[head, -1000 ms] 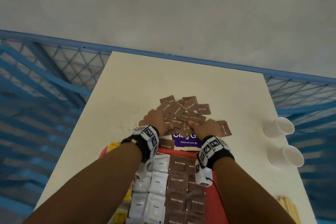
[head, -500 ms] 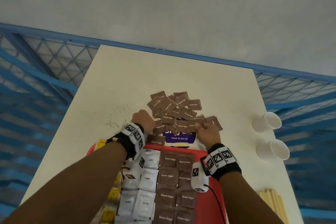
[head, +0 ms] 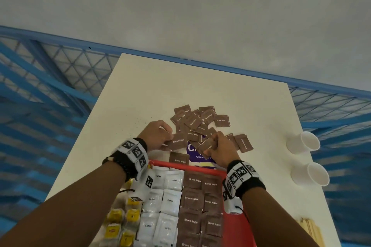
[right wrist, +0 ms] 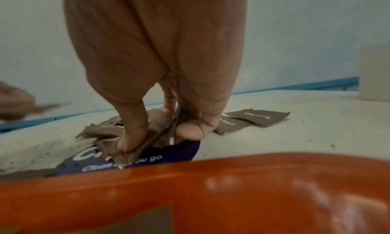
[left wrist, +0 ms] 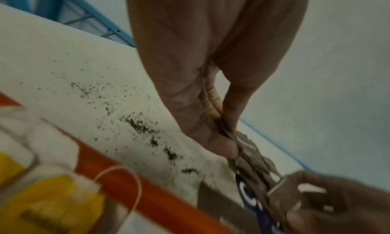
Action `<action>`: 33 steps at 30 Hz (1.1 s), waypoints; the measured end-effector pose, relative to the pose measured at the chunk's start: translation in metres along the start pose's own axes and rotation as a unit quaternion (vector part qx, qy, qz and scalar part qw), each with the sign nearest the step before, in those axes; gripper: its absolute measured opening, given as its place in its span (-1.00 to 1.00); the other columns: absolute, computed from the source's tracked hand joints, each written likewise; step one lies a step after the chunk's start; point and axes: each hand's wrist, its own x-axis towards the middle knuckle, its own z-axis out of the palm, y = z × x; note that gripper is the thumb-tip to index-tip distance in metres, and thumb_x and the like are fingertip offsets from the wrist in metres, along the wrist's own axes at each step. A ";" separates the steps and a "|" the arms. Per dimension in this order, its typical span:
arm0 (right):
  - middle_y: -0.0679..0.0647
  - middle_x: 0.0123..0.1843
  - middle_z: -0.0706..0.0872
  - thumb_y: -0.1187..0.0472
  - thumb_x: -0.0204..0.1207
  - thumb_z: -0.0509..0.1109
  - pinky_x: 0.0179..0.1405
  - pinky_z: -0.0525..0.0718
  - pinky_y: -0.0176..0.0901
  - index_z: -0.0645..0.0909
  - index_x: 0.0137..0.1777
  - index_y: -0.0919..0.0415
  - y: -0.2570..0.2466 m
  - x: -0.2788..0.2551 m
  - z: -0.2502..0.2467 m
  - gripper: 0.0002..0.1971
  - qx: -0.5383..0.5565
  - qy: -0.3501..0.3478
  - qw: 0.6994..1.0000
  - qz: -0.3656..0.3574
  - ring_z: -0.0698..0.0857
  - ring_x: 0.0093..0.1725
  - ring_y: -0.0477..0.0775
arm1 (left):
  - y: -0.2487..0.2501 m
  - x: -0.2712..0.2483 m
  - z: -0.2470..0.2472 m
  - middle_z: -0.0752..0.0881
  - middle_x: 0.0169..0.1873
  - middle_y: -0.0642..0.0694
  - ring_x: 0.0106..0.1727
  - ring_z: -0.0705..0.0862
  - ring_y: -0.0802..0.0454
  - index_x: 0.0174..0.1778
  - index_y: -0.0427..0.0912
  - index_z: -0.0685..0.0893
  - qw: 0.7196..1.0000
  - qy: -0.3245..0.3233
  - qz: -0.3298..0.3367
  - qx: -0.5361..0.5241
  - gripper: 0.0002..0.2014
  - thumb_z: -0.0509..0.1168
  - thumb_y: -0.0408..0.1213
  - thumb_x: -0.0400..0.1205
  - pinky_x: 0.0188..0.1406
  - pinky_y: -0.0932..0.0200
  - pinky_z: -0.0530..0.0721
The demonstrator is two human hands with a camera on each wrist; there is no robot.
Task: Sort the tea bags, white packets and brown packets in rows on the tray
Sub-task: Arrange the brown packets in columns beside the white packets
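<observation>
A loose pile of brown sugar packets (head: 197, 121) lies on the white table beyond the red tray (head: 236, 228). My left hand (head: 160, 136) pinches one brown packet (head: 178, 141) at its left edge; the left wrist view shows thumb and fingers (left wrist: 221, 145) closed on it. My right hand (head: 219, 146) pinches another brown packet (head: 206, 145), with the thumb (right wrist: 131, 137) pressing it in the right wrist view. On the tray lie rows of yellow tea bags (head: 122, 224), white coffee packets (head: 162, 204) and brown packets (head: 200, 202). One brown packet (head: 179, 158) rests at the tray's far rim.
A purple-and-white wipes pack (head: 198, 154) lies under the pile. Two white paper cups (head: 304, 142) (head: 311, 174) lie on their sides at the table's right. Dark crumbs (left wrist: 143, 125) are scattered left of the pile. Wooden sticks (head: 311, 228) lie near the right edge. A blue railing surrounds the table.
Both hands have drawn back from the pile toward the tray, each now pinching a single brown packet lifted off the heap.
</observation>
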 end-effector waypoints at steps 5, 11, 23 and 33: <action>0.02 -0.19 0.67 0.33 0.49 0.49 -0.13 0.75 -0.03 0.39 -0.28 0.09 0.008 -0.001 -0.003 -0.69 -0.026 0.013 0.999 -0.018 0.70 -0.07 0.05 | -0.021 0.009 0.018 0.74 -0.26 0.01 -0.18 0.73 0.01 -0.07 -0.07 0.72 0.955 -0.019 0.064 0.289 -0.87 0.41 -0.41 0.58 -0.46 0.39 0.56; 0.08 0.04 0.74 0.26 0.52 0.48 -0.05 0.75 -0.10 0.49 -0.16 0.08 0.011 -0.007 -0.003 -0.81 -0.046 0.008 0.999 -0.027 0.71 0.12 0.05 | -0.014 0.004 0.031 0.60 0.14 -0.01 0.16 0.63 -0.07 0.19 -0.03 0.59 0.839 -0.054 0.112 0.530 -0.58 0.50 0.05 0.51 0.13 -0.01 0.63; -0.01 -0.18 0.82 0.32 0.59 0.44 -0.32 0.69 -0.34 0.67 -0.09 0.12 -0.004 -0.029 -0.010 -0.91 0.231 0.005 0.973 -0.014 0.81 -0.18 -0.08 | -0.002 0.015 0.033 0.61 -0.35 0.03 -0.28 0.57 0.12 -0.35 -0.12 0.63 0.916 -0.025 0.062 0.395 -0.76 0.55 -0.22 0.53 -0.40 0.30 0.42; 0.16 -0.12 0.86 0.33 0.51 0.53 -0.38 0.58 -0.45 0.80 0.08 0.26 -0.054 -0.025 -0.012 -0.83 0.240 -0.152 0.957 -0.053 0.73 -0.29 -0.09 | 0.021 -0.005 -0.010 0.77 -0.20 -0.03 -0.22 0.70 0.10 -0.04 -0.12 0.76 0.980 -0.168 0.000 0.111 -0.88 0.34 -0.39 0.62 -0.16 0.12 0.64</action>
